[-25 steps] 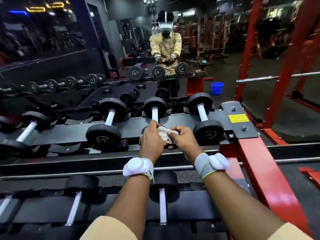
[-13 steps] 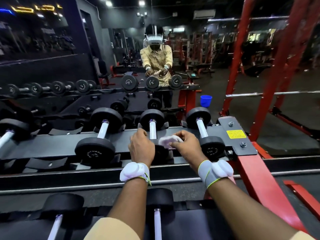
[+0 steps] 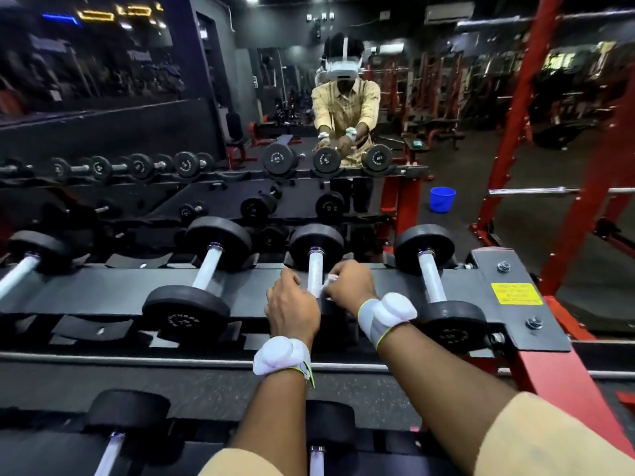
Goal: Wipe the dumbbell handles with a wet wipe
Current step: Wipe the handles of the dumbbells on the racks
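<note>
- Middle dumbbell handle (image 3: 314,269) lies on the top tier of the rack (image 3: 86,297), pointing away from the person. Its far head sits in a cradle; its near head is hidden under the hands.
- Wet wipe (image 3: 329,281): a small white wad, pressed to the right side of the handle near its lower end.
- Right hand (image 3: 348,286) pinches the wipe, fingers curled round it.
- Left hand (image 3: 292,304) sits curled at the handle's near left side, over the near head. Whether it grips anything cannot be told.
- Risk: the wipe is bunched small, so it likely covers one side of the bar only. The underside could go unwiped unless the wipe is wrapped round or the bar is turned.
- Risk: tugging or twisting the bar may roll the dumbbell in its cradle. Fingers caught between the near head and the rack edge could get nipped.
- Risk: a bar left damp would be slippery at the next grip.
- Writing: yellow label (image 3: 516,293) on the rack's end plate carries black print, too small to read.
- Raised lettering rings the front head (image 3: 185,317) of the neighbouring dumbbell to the left. It is not legible.
- Neon sign (image 3: 117,13) at top left shows glowing shapes only.
</note>
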Demonstrator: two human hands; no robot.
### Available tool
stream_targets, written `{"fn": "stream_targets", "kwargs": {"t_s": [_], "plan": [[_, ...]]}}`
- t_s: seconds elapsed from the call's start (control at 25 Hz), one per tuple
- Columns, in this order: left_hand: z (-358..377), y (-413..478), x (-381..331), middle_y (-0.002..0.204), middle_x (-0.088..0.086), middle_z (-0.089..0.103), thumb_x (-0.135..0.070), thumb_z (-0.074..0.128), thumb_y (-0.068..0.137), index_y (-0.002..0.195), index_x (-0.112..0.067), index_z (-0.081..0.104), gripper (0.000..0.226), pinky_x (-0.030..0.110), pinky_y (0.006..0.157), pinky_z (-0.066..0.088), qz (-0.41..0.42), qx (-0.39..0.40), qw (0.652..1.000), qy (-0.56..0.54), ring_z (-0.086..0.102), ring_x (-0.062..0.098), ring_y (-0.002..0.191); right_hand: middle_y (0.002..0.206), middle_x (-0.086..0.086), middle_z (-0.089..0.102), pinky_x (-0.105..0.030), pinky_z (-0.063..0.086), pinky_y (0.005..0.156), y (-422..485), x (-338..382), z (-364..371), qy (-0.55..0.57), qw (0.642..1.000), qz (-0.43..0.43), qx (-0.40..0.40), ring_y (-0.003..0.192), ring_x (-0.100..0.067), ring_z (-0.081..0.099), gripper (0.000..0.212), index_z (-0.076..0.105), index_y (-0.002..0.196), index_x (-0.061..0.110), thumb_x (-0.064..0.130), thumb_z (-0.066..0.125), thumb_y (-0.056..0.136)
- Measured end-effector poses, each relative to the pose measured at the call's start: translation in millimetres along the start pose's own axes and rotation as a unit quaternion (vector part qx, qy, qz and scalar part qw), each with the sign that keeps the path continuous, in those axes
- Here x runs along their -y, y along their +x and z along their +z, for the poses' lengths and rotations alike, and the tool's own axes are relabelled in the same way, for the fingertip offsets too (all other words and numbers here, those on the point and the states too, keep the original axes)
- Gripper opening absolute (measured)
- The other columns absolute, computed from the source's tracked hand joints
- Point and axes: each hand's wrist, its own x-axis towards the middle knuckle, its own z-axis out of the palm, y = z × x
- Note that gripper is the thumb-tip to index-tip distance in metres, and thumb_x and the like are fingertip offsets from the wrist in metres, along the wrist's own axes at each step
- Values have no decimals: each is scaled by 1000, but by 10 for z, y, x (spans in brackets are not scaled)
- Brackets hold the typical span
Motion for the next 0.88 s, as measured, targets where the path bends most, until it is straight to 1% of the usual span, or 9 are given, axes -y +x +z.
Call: {"fn": "stream_targets", "kwargs": {"t_s": [0.12,0.2,0.28,0.4,0.52,0.6,0.64,0.8,0.88], "plan": [[22,23,28,98,10,62,-8,48,85,95,-19,47,15,42,78,37,11,0,1000,5,48,35,100,101,-18,63,-27,37,70,74,39,137,1,989,-17,150,93,-26,58,28,66,99,7,32,57,90],[24,23,21,95,9,62,-8,49,83,93,-20,45,17,43,78,40,7,-2,1000,3,47,33,98,97,-16,57,-27,34,71,97,33,111,-9,981,-30,193,88,-23,52,29,62,102,5,30,50,95],[21,11,12,95,11,61,-4,44,82,95,-18,47,19,45,80,40,8,-5,1000,1,47,33,99,102,-18,57,-27,37,73,158,3,91,-29,982,-19,184,93,-26,55,21,60,105,9,25,54,93],[6,-3,21,93,12,60,-2,41,84,97,-17,48,21,46,80,41,18,-17,1000,-2,48,34,98,127,-16,60,-28,44,82,181,16,90,-53,984,17,172,113,-30,59,53,56,126,2,37,67,87],[-6,-1,-2,93,11,61,-3,40,85,97,-17,48,20,46,80,41,21,-18,1000,9,48,34,98,119,-13,61,-29,46,75,214,-47,79,39,977,79,195,94,-26,60,64,53,125,-2,44,72,84],[-4,-3,-13,94,10,61,-3,40,86,96,-17,47,19,45,80,41,19,-13,1000,12,48,33,97,105,-12,60,-28,42,68,214,-73,67,34,974,94,205,80,-24,56,63,58,120,-3,47,72,83],[2,-7,-11,94,10,62,-3,40,86,96,-18,46,19,45,80,41,17,-10,1000,13,49,33,97,106,-10,63,-29,43,69,228,-85,77,10,977,85,198,82,-24,57,64,61,119,-1,49,73,81],[-7,0,5,94,10,62,-4,41,87,95,-18,46,17,44,80,41,14,-5,1000,8,49,33,98,129,-9,62,-31,50,92,232,57,130,-54,989,104,96,117,-25,60,74,63,122,7,58,78,70],[-19,4,-10,95,10,62,-5,42,88,95,-18,47,15,43,81,40,8,-4,1000,7,49,33,99,123,-9,65,-27,47,84,250,121,155,-22,989,138,40,114,-25,62,73,65,116,8,55,84,63]]}}
